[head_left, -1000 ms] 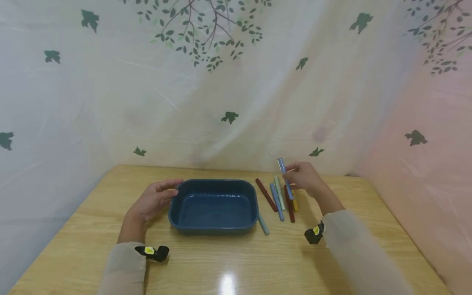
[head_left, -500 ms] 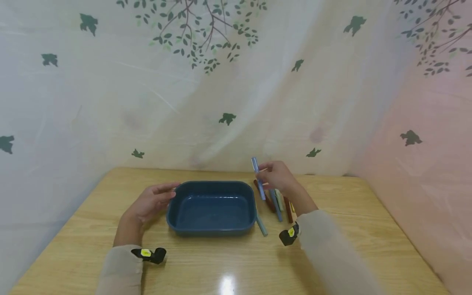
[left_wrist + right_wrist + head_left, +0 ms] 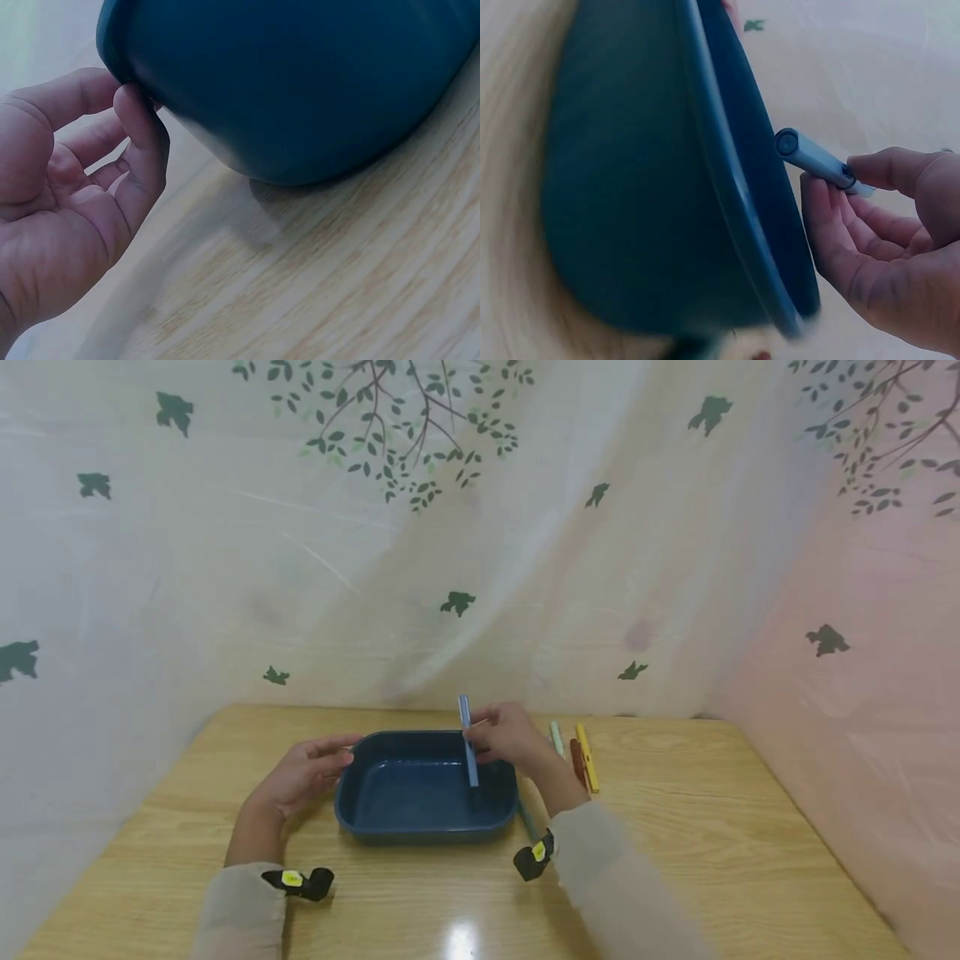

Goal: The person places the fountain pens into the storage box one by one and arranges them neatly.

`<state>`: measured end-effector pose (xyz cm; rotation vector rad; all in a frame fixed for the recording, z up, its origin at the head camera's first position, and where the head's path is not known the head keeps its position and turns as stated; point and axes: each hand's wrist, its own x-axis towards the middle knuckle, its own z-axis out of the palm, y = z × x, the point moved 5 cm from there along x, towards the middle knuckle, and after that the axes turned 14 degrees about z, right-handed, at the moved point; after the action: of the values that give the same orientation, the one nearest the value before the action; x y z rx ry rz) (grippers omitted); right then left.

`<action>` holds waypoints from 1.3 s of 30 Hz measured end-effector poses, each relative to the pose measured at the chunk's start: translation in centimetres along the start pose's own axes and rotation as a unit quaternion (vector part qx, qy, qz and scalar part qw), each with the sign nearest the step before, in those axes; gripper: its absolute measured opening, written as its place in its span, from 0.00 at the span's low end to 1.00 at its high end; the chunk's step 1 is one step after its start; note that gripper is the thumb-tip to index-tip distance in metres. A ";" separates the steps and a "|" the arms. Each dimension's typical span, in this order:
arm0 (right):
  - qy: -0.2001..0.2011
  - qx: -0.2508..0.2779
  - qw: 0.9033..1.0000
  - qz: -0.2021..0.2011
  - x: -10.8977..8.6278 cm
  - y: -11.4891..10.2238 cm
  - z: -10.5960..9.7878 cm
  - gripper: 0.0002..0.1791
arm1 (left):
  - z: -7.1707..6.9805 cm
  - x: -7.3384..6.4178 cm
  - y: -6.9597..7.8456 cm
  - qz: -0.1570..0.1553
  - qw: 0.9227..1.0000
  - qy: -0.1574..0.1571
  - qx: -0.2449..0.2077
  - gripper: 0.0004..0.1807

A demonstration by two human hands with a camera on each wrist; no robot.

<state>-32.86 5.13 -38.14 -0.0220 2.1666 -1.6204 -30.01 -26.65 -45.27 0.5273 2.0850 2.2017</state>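
1. Blue tub (image 3: 427,837): the left hand (image 3: 296,777) touches its 10-o'clock corner, fingers loosely bent.
2. Right hand (image 3: 508,740), nearer: thumb and fingers clamp the light-blue pen (image 3: 471,764).
3. The pen hangs at their 9 o'clock, over the tub's 1-o'clock side, long axis roughly 12-to-6.

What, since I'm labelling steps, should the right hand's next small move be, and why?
Probably lower the light blue pen into the dark blue container and let go: the right hand pinches it, apparently above the container's right part, while the left hand touches the opposite end, perhaps steadying it.
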 end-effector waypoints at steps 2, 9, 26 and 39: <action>-0.013 0.007 1.000 -0.001 0.1 0.0 1.1 0.17 | 0.0 -0.1 0.0 0.004 1.000 -0.003 -0.003 0.24; -0.043 0.030 0.999 0.005 0.1 0.1 4.4 0.17 | 0.2 -0.3 0.1 -0.001 1.000 -0.001 -0.008 0.23; -0.058 0.071 0.995 0.034 0.4 1.0 10.5 0.13 | 0.1 0.0 -0.1 -0.032 0.999 0.007 0.012 0.31; -0.026 0.077 0.993 0.086 1.1 1.9 13.1 0.12 | 0.1 0.3 0.1 -0.009 1.000 -0.008 -0.010 0.28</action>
<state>-28.86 -6.54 -43.19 0.1633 1.9424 -1.6617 -30.28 -26.50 -45.14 0.5220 2.0502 2.1988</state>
